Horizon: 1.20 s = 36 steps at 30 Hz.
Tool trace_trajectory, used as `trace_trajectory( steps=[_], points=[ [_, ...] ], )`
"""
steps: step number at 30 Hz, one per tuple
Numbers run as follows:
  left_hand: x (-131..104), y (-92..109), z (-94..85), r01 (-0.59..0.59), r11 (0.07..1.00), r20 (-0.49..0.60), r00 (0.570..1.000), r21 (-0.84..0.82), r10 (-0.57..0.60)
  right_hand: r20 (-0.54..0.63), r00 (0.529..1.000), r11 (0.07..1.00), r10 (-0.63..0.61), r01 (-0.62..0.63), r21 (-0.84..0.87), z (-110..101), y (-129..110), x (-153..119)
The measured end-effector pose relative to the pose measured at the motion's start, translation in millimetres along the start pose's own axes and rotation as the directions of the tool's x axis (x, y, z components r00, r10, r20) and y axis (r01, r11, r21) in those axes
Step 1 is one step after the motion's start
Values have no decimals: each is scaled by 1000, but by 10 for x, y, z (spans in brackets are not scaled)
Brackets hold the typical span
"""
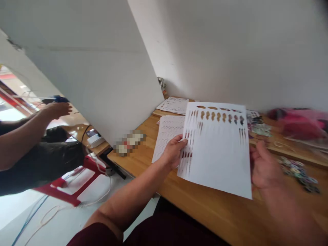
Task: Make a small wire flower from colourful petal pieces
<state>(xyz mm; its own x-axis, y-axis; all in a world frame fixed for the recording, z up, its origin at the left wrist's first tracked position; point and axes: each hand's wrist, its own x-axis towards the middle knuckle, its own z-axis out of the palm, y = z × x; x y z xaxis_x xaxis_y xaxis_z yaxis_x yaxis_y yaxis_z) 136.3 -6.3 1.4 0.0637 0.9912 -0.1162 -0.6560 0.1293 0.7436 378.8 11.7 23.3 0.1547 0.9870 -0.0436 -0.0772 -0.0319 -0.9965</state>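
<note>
A white sheet [217, 153] with rows of leaf-shaped and narrow cut-outs is held up, tilted, above the wooden table [143, 153]. My left hand [175, 150] pinches its left edge between thumb and fingers. At the right edge my right hand [265, 165] grips the same sheet, its fingers partly hidden behind it. Behind the left hand, another white sheet [164, 136] with rows of curved marks lies on the table. Farther back rest more white sheets [176, 105] with dark marks.
A pink item in clear plastic [302, 126] sits at the back right. Small round pieces [299, 172] lie right of my right hand. A grey partition [102, 75] stands left. Beyond it are another person's arm [33, 126], a red stool [74, 191] and a white box [94, 139].
</note>
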Motion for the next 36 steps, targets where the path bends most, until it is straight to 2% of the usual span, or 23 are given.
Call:
trace_trajectory(
  steps=[2,4,8,11,19,26,36],
  points=[
    [-43,-19,-8,-7,999,10,1000,46,6,8,993,987,115,-115,114,-114,-25,-101],
    [-95,-30,6,-11,997,28,1000,76,9,11,987,976,159,-159,152,-152,-67,-221],
    [-191,-23,63,-5,994,72,997,107,-3,-22,999,995,30,-28,98,-163,-153,-441],
    [-238,-8,122,11,992,120,992,128,-26,6,999,994,-47,46,100,-210,-186,-563],
    [-334,19,291,47,981,160,984,188,-78,136,989,981,59,-83,177,-348,-251,-792],
    [-401,54,314,11,953,183,981,302,-69,249,960,947,131,-195,254,-386,-405,-840],
    [-446,86,322,10,938,175,982,345,-74,282,954,946,104,-182,268,-356,-466,-932]
  ],
)
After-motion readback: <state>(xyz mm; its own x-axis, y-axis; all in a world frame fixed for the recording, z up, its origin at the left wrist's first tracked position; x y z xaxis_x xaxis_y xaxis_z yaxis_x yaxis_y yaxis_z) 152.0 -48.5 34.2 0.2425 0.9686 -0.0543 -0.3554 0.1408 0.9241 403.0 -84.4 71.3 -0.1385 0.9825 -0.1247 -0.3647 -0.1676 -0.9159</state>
